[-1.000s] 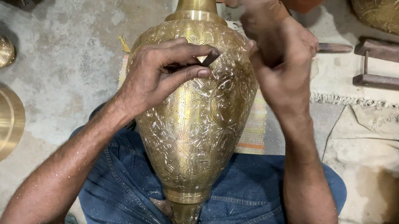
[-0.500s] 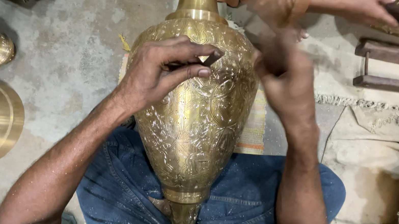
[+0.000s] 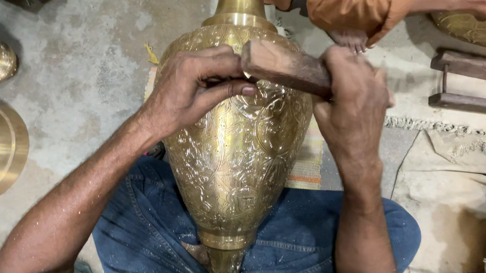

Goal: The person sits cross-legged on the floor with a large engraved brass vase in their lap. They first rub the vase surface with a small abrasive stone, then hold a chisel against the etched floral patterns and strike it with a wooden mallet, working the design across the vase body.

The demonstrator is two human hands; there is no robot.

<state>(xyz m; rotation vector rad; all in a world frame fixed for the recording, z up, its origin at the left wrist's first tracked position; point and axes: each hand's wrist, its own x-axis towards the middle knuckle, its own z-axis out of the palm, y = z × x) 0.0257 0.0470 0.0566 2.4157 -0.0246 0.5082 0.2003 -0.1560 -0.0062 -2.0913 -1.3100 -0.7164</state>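
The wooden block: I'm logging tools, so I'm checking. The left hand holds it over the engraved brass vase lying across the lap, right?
Not quite: the head view shows the right hand holding the wooden block over the brass vase; the left hand pinches a small tool against it.

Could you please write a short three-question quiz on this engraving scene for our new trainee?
1. True or false: the brass vase lies across the person's lap.
2. Which hand grips the wooden block? A) left hand B) right hand
3. What does the left hand rest on?

Key:
1. True.
2. B, the right hand.
3. The engraved vase, fingers pinched near the block's end; whatever they pinch is hidden.
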